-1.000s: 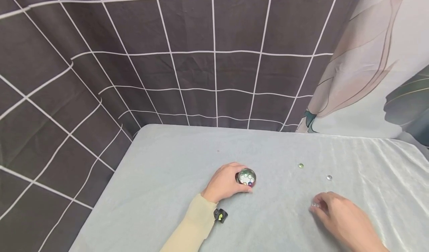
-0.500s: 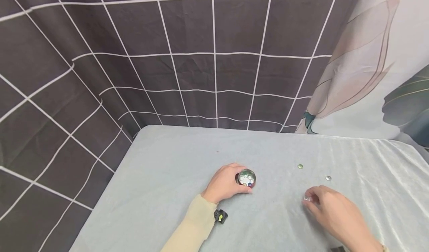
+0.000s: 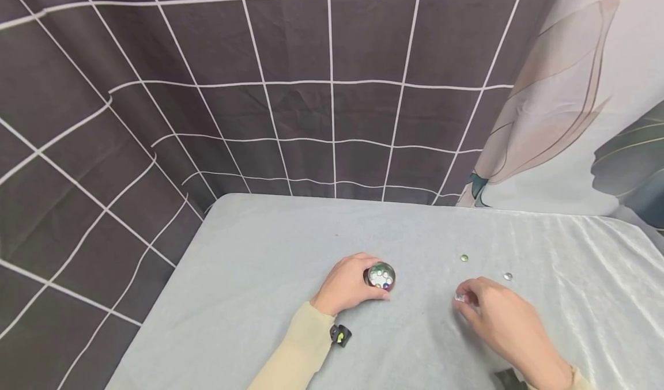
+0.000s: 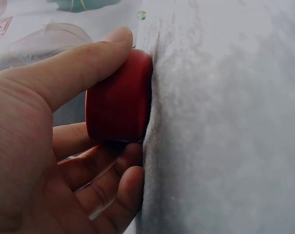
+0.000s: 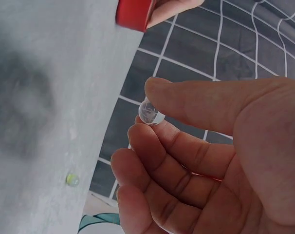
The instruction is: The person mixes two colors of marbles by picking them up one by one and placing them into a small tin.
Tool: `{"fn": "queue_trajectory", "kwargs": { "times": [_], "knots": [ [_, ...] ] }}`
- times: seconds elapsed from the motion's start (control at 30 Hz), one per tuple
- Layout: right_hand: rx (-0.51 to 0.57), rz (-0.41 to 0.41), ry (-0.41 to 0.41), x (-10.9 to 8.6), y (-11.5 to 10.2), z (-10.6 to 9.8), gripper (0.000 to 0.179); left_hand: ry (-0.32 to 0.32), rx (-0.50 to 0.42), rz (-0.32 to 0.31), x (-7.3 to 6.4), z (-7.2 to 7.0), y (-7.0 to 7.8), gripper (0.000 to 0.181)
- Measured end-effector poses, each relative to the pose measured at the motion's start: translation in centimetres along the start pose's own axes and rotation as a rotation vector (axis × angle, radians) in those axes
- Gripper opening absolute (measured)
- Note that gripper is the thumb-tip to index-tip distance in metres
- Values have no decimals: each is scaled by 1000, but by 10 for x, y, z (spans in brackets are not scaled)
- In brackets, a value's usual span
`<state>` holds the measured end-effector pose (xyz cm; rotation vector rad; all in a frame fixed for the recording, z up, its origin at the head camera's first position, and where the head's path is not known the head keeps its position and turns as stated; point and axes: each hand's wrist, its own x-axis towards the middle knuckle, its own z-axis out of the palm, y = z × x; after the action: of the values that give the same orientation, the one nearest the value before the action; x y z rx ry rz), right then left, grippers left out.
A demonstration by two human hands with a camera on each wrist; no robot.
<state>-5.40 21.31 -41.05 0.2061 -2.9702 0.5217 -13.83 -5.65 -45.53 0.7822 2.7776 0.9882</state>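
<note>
My left hand [image 3: 346, 284] grips a small round red container [image 4: 120, 100] from its left side, thumb and fingers around its wall. It stands upright on the cloth. Seen from above in the head view, the open container [image 3: 381, 267] has several clear glass beads and a blue one in it. Between thumb and forefinger, my right hand [image 3: 505, 326] pinches a clear glass bead [image 5: 148, 112] above the cloth, to the right of the container. Beyond that hand lie a green glass bead [image 3: 464, 258] and a clear glass bead [image 3: 508, 276], apart from each other.
A pale grey velvety cloth [image 3: 259, 234] covers the table. Behind and to the left hangs a dark curtain [image 3: 290, 108] with a white grid. A light leaf-patterned curtain [image 3: 560, 148] hangs at the back right.
My right hand has moved left and slightly away from me, carrying the clear glass bead nearer the container. The left hand and the container have stayed in place.
</note>
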Motion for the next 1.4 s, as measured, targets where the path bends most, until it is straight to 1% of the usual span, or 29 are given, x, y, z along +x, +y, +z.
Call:
{"fn": "queue_trajectory", "kwargs": {
  "times": [0.23,0.43,0.7,0.8,1.1,1.4],
  "knots": [
    [24,-28,12,6,-9,0,15,-5,12,9,1,-1,0,56],
    [34,-18,-3,10,-14,0,16,-8,13,9,1,-1,0,55],
    [35,-36,32,14,-21,1,17,-11,1,4,1,0,0,56],
    [39,-32,34,16,-24,1,16,-9,2,2,1,0,0,56],
    [54,-67,41,20,-27,4,16,-15,2,-7,1,-1,1,57],
    [57,-72,38,23,-32,6,16,-11,10,-5,1,0,1,57]
  ]
}}
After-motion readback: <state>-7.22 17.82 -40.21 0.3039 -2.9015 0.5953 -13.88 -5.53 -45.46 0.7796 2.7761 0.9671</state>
